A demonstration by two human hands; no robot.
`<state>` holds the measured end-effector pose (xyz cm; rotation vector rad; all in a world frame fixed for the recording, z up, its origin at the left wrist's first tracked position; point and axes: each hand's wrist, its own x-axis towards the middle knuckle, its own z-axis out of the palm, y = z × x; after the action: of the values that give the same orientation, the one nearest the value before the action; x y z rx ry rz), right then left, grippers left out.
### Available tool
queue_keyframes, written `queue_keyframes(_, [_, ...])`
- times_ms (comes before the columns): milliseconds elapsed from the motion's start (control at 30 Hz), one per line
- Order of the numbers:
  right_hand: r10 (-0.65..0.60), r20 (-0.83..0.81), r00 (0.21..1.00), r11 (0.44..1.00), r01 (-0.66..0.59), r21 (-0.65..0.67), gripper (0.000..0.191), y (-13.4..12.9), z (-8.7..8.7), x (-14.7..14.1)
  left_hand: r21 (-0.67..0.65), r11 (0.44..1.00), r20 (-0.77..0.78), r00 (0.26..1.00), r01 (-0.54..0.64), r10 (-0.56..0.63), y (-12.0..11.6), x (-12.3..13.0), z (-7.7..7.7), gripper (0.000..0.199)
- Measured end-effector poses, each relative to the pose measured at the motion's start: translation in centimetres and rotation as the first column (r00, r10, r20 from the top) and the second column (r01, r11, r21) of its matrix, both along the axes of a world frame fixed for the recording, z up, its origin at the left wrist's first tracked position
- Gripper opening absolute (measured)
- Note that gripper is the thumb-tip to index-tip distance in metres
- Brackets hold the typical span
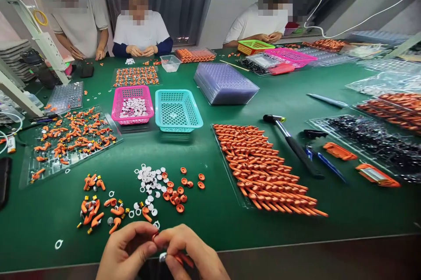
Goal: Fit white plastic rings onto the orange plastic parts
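One green worktable [362, 210] fills most of the frame, and along its far edge at the top sit two co-workers [141, 30] in white tops at upper left and a third [253, 23] at upper right. Right of centre lies a slanting batch of orange stem-shaped pieces [263, 166] on a clear tray, with a stack of purplish clear trays [226, 83] above it at upper centre. A turquoise basket [179, 128] stands just beside a pink basket [133, 118] holding white discs, left of centre, while a black-handled hammer [301, 153] lies at centre right. At bottom centre, the left hand [123, 249] pinches a small orange cap [155, 236] between thumb and forefinger, the right forefinger against it; the right hand [195, 249] has its other fingers curled on an orange stemmed piece [184, 259]. At lower left are loose orange earbud shells [98, 220], beside smaller white discs [151, 179] and orange cups [180, 208]
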<state>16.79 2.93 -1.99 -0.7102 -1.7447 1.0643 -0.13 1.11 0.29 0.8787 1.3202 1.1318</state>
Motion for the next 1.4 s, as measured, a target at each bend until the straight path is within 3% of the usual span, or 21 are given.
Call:
queue_keyframes(133, [-0.099,-0.018,0.995,0.995,0.099,0.029,0.010,-0.2,-0.9,-0.8,0.164,0.985,-0.200,0.980,0.052,-0.018,-0.5,-0.6,-0.8,0.018])
queue_keyframes(267, [-0.085,0.001,0.996,0.996,0.085,0.027,0.013,-0.1,-0.6,-0.6,0.359,0.911,-0.440,0.897,0.205,-0.029,-0.4,-1.4,-1.3,0.035])
queue_keyframes(433, [-0.072,0.140,0.988,0.996,0.078,-0.042,0.011,0.6,1.6,0.6,0.283,0.952,-0.313,0.949,0.116,-0.023,-0.2,-0.7,-0.7,0.019])
queue_keyframes(567, [-0.034,0.188,0.982,0.995,0.051,-0.086,0.010,0.9,2.3,0.5,0.210,0.975,-0.235,0.972,0.076,-0.025,-0.3,-0.1,-0.4,0.013])
queue_keyframes(933, [-0.044,0.212,0.976,0.993,0.066,-0.097,0.012,1.0,2.3,0.0,0.280,0.952,-0.329,0.944,0.120,-0.022,-0.3,-0.2,-0.1,0.016])
queue_keyframes(1400, [-0.051,0.206,0.977,0.998,0.059,-0.030,0.014,1.0,2.5,-0.1,0.262,0.959,-0.377,0.926,0.103,0.003,-0.5,-0.3,0.0,0.013])
